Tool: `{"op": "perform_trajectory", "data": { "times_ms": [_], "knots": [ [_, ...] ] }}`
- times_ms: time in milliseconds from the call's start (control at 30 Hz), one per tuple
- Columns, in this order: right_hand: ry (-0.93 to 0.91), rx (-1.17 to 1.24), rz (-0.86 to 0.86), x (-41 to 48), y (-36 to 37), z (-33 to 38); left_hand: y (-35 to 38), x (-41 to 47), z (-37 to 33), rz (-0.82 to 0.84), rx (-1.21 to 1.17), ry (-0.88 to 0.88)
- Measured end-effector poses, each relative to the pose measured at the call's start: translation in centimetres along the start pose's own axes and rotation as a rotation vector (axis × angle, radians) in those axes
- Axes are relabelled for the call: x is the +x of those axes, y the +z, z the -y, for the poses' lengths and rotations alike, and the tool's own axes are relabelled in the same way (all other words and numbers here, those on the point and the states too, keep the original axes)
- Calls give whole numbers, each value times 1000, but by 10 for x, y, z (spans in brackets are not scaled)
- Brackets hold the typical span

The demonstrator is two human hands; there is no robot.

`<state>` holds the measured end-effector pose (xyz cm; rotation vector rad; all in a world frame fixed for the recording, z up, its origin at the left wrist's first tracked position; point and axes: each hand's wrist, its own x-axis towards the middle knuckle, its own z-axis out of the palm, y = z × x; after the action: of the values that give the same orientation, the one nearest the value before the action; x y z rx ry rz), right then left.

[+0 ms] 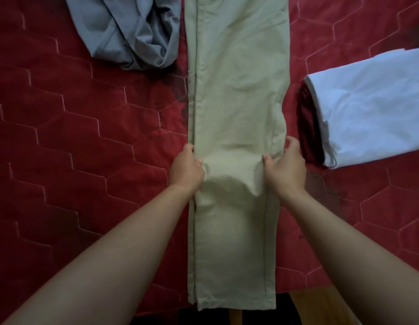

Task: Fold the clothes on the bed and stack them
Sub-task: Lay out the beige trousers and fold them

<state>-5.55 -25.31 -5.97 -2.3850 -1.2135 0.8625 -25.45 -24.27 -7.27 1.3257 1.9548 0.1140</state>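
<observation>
I had the beige trousers laid lengthwise on the red bed; my left hand and right hand pinched their edges mid-leg, fingers closed on cloth.

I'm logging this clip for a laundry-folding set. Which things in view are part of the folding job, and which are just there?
Part of the job:
- beige trousers, laid out flat, pinched at both edges by the left hand and right hand
- grey garment, crumpled, unfolded
- white garment, folded, on a dark red garment

Just there:
- red quilt
</observation>
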Motion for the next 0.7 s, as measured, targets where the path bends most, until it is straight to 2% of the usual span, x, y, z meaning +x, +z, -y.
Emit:
{"op": "perform_trajectory", "data": {
  "times_ms": [67, 233, 367, 433, 500, 600, 700],
  "knots": [
    [-79, -61, 15, 7, -3, 1, -2, 1, -1, -56, 62, 12],
    [-442, -133, -123, 72, 1, 31, -12, 51, -24, -229, 10, 42],
    [-578, -416, 82, 104, 43, 39, -8, 97, -48, -296, -108, 23],
    [-607, -550, 119, 106, 62, 29, 2, 106, -56, -284, -148, 60],
    [-611, -576, 106, 110, 67, 25, 8, 107, -58, -256, -176, 134],
    [-609, -445, 141, 114, 58, 24, 3, 103, -52, -299, -132, 194],
    [-444, -223, -3, 107, 38, 11, -7, 97, -41, -325, -36, 214]
  ]
}}
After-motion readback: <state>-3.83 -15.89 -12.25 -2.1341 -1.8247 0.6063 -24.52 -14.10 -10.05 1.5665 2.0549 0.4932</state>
